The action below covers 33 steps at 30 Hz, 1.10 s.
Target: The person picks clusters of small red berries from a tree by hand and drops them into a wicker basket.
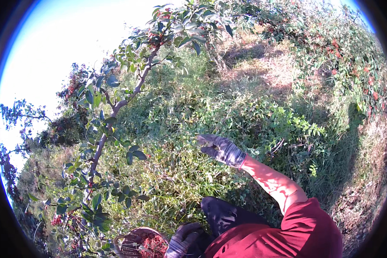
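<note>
My right hand, in a striped knit glove, reaches out over the grass with its fingers and thumb apart and nothing between them. At the lower edge my left hand, gloved the same way, rests right beside a wicker basket; whether its fingers hold the rim cannot be made out. Small red berry clusters lie in the basket. Left of both hands a leafy branch rises from the bottom, with red berries near its tip and another cluster low down.
Bushes with red berries stand at the upper right. Dense grass and weeds cover the ground around me, with a patch of dry ground farther off. A bent, dark-trousered knee is between my hands. Darker shrubs are at the left.
</note>
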{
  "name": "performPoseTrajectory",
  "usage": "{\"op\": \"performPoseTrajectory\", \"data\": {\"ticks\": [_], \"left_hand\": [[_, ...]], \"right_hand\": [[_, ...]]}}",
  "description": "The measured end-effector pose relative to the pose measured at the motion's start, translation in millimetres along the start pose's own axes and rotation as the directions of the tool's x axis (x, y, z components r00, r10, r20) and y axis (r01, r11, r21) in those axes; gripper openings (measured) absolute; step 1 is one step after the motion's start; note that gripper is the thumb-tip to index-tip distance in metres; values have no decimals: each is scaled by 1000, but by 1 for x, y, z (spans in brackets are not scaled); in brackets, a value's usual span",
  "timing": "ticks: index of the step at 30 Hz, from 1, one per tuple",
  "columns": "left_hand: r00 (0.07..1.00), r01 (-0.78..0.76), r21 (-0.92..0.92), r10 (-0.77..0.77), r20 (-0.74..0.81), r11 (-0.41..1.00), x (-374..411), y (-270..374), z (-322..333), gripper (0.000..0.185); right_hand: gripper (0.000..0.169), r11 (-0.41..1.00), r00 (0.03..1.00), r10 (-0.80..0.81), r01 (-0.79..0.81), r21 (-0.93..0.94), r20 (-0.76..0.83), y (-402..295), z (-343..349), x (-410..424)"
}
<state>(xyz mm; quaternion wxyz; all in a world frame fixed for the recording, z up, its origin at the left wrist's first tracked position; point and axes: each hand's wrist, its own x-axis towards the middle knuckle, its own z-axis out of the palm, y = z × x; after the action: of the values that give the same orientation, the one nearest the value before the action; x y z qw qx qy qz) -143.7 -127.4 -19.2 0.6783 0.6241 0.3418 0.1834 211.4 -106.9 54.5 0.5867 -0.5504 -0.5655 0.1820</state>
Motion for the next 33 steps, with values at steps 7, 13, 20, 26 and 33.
{"op": "performPoseTrajectory", "data": {"ticks": [7,13,20,26,33], "left_hand": [[965,-135,317,51,258,939,18,96,46,31],[971,-241,265,233,61,934,-8,205,90,27],[577,-795,539,622,530,279,-5,275,103,29],[647,-757,582,473,599,298,15,278,103,30],[495,-671,741,763,415,33,17,336,134,23]], "right_hand": [[25,791,633,-606,546,-277,-481,-96,-69,107],[22,162,381,-922,548,-821,73,-164,-56,132],[22,-189,718,-689,-52,-981,95,-249,-142,208],[33,-115,894,-444,10,-993,60,-233,-136,242],[33,4,791,-611,-38,-999,-32,-214,-137,232]]}}
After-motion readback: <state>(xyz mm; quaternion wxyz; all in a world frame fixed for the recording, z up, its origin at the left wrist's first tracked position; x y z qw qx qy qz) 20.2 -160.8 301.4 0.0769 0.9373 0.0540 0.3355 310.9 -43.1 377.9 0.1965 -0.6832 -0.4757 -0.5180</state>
